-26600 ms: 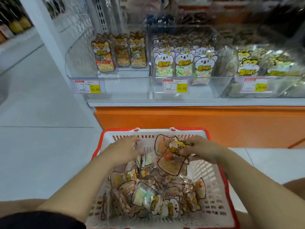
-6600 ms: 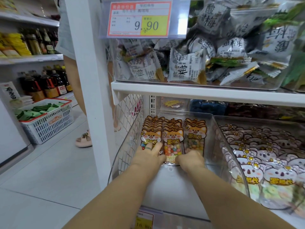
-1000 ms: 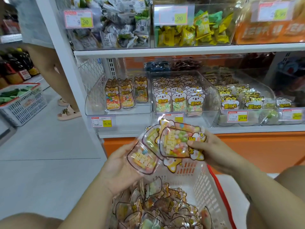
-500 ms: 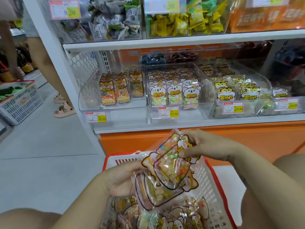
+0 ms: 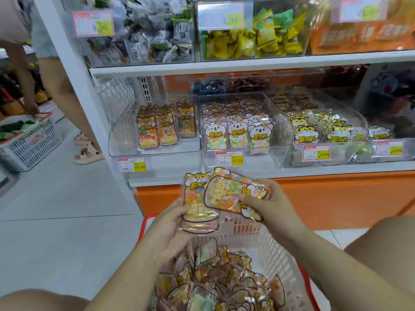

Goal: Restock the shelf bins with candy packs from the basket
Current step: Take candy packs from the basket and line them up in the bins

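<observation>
Both hands were closed around candy packs, above the far end of the basket (image 5: pixel 277 250). My left hand (image 5: pixel 170 231) gripped a small stack of packs (image 5: pixel 197 205) from the bottom, upright, with the printed animal head at the top. My right hand (image 5: pixel 268 206) pinched one more pack (image 5: pixel 226 194), which lay sideways across the upper part of this stack and touched it. Half a second before, the same packs were tilted and lower, close to the heap (image 5: pixel 224 286) in the basket; now the stack was lifted and turned straight. I judged that I was arranging them to face the same way, and the sideways pack had not joined yet. The left bin (image 5: pixel 119 140) on the shelf (image 5: pixel 336 168) held packs of the same kind in rows, with free space in front, so I believed the stack belonged there. Many packs remained in the basket.
</observation>
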`<state>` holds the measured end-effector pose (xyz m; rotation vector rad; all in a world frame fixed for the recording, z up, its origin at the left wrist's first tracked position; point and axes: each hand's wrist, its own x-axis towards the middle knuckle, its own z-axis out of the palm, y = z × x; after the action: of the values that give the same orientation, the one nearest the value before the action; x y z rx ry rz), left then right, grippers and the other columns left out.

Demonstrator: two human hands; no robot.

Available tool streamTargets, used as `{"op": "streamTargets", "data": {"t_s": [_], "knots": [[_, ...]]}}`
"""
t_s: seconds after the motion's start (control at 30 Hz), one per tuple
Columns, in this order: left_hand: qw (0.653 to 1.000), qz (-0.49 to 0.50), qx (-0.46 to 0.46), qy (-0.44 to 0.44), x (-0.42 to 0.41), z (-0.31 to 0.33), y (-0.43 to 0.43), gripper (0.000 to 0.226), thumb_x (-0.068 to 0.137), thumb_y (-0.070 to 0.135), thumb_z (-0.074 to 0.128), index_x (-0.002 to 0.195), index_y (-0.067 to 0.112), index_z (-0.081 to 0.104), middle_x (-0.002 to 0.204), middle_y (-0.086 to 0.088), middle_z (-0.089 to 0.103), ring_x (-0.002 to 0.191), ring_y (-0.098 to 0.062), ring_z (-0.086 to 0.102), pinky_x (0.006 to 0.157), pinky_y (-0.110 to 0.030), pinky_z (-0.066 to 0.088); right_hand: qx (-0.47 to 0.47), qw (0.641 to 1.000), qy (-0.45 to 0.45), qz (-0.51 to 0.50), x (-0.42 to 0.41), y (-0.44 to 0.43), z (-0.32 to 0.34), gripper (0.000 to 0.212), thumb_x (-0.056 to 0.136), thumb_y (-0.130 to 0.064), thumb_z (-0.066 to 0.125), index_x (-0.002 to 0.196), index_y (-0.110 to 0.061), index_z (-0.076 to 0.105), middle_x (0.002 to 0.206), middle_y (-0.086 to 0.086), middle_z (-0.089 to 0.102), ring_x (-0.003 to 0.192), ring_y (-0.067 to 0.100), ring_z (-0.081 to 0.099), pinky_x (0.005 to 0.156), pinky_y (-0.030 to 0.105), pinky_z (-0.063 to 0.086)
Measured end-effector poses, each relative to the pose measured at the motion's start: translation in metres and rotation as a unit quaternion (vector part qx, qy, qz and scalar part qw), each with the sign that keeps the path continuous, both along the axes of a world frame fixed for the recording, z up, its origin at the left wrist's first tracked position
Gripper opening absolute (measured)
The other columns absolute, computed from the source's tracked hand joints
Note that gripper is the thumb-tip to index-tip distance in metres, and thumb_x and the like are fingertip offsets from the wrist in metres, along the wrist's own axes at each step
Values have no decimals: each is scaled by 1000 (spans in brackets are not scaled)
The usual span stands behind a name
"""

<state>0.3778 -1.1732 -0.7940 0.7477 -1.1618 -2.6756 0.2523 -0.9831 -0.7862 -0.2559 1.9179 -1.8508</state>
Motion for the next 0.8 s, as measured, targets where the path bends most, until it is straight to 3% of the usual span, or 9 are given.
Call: {"op": "streamTargets", "data": {"t_s": [0.13, 0.27, 0.37, 0.43, 0.5, 0.57, 0.6, 0.73, 0.8], "knots": [[1000, 16, 5, -3, 0, 2, 12, 52, 87, 12, 52, 137, 0, 52, 127, -30, 63, 105, -45, 67, 76, -57, 60, 13, 1000, -15, -9, 17, -8, -17, 77, 41, -62, 90, 103, -29, 59, 104, 10, 72, 95, 35, 70, 87, 60, 55], [999, 38, -26, -17, -1, -4, 11, 61, 81, 30, 64, 137, 5, 57, 126, -25, 66, 119, -44, 61, 107, -65, 40, 45, 997, -24, 56, 23, -10, -21, 75, 49, -69, 85, 92, -10, 67, 86, 15, 68, 81, 26, 64, 92, 54, 55], [998, 54, -14, -22, -2, -5, 7, 56, 81, 28, 66, 129, 1, 60, 123, -25, 67, 115, -43, 64, 108, -62, 41, 69, 991, -18, 109, 19, -8, -15, 79, 49, -76, 81, 81, -7, 61, 77, 11, 43, 71, 24, 43, 71, 40, 51], [998, 56, -28, -23, -1, -4, 6, 41, 82, 25, 66, 116, 2, 63, 109, -21, 72, 96, -37, 71, 99, -56, 50, 98, 986, 24, 133, 13, -6, -12, 92, 57, -79, 75, 88, 6, 60, 77, 10, 48, 68, 28, 39, 68, 42, 45], [996, 57, -69, -28, 0, -5, 4, 27, 90, 19, 64, 111, 3, 62, 91, -14, 74, 76, -27, 72, 76, -42, 59, 114, 979, 99, 137, 6, -2, 1, 65, 76, -64, 72, 94, -1, 67, 81, 13, 67, 68, 34, 53, 74, 48, 51], [993, 48, -103, -38, 1, -4, 3, 20, 98, 16, 59, 114, 4, 62, 84, -9, 75, 66, -20, 72, 57, -32, 59, 100, 976, 160, 107, -5, 5, 19, 20, 88, -36, 71, 93, -16, 69, 88, -1, 75, 78, 15, 67, 82, 42, 53], [992, 42, -109, -44, 2, -3, 2, 24, 98, 16, 59, 118, 3, 61, 87, -10, 76, 68, -20, 73, 56, -33, 59, 90, 973, 181, 114, -12, 7, 30, 11, 89, -28, 72, 97, -21, 69, 91, -5, 75, 82, 10, 69, 82, 35, 54], [993, -6, -111, -37, 4, 1, 3, 45, 93, 23, 67, 136, 14, 57, 117, -16, 73, 101, -33, 73, 91, -58, 56, 137, 924, 209, 290, -22, -4, 55, 17, 80, -20, 82, 93, -23, 71, 81, -15, 71, 75, -4, 64, 70, 17, 47], [992, -30, -116, -38, 5, 0, 8, 54, 86, 31, 77, 134, 15, 59, 122, -18, 70, 112, -37, 68, 105, -61, 45, 185, 919, 225, 266, -16, -20, 47, 31, 71, -31, 89, 96, -25, 72, 83, -19, 68, 78, -9, 60, 72, 18, 46]]}}
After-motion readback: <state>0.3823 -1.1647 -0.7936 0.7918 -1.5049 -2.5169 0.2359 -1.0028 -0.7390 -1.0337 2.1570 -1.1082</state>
